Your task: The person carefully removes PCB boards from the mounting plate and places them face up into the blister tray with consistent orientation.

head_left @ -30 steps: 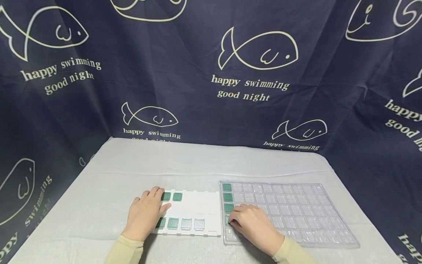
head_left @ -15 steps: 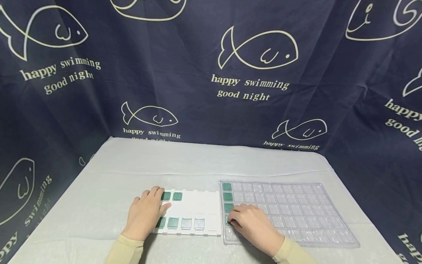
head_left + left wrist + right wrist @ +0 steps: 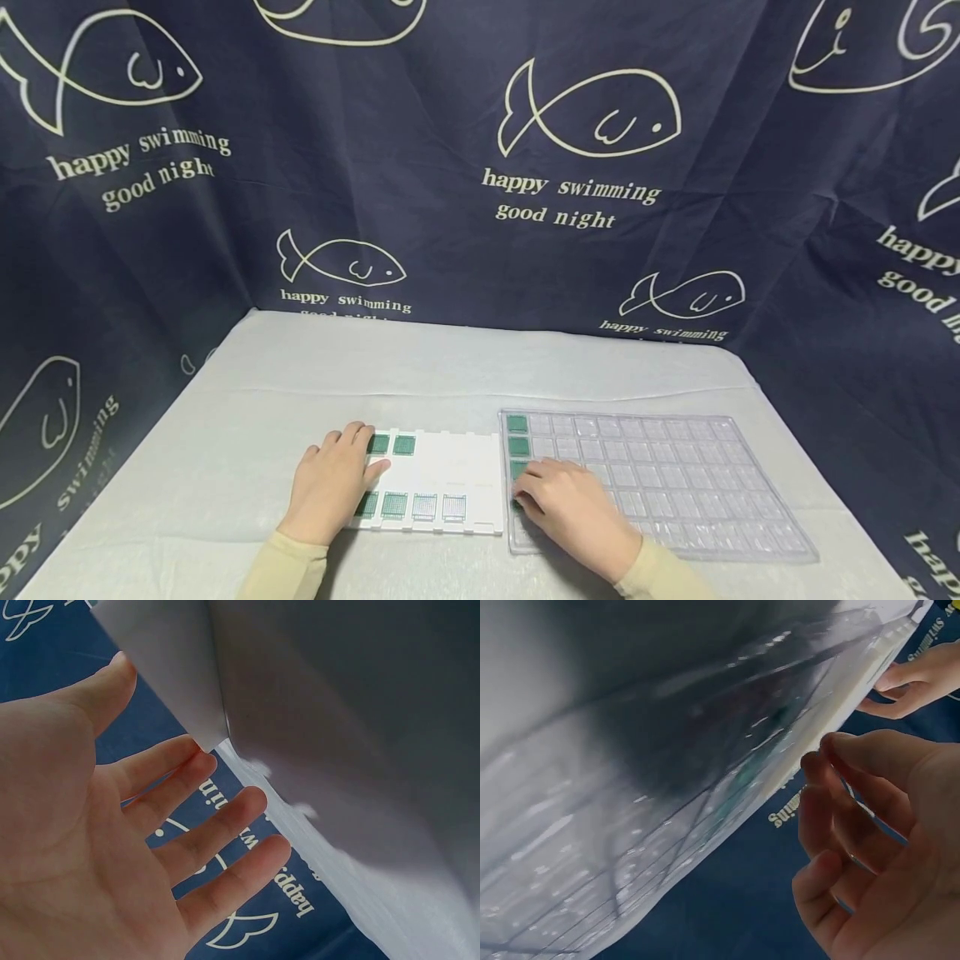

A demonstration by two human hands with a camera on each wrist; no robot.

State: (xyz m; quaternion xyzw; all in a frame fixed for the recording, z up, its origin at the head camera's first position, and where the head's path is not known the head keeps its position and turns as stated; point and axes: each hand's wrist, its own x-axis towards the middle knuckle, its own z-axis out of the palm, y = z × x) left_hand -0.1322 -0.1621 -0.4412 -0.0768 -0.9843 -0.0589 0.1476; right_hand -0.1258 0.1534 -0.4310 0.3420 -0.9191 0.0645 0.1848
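four green boards (image 3: 517, 424) (two part-covered) seem placed in the clear tray (image 3: 697, 454); six visible remain on the white holder (image 3: 457, 467) left of it. left hand (image 3: 330, 479) rests there, fingers apart; right hand's (image 3: 573, 508) tips look together over the tray, hold unclear.

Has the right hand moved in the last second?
Yes, slightly: against the clear tray, the right hand has shifted left and a little toward the far edge, covering more of the tray's third green board.

a dark blue curtain (image 3: 442, 158) with white fish drawings (image 3: 615, 129) and the words (image 3: 572, 187) "happy swimming good night" hangs behind a white-covered table (image 3: 465, 367).
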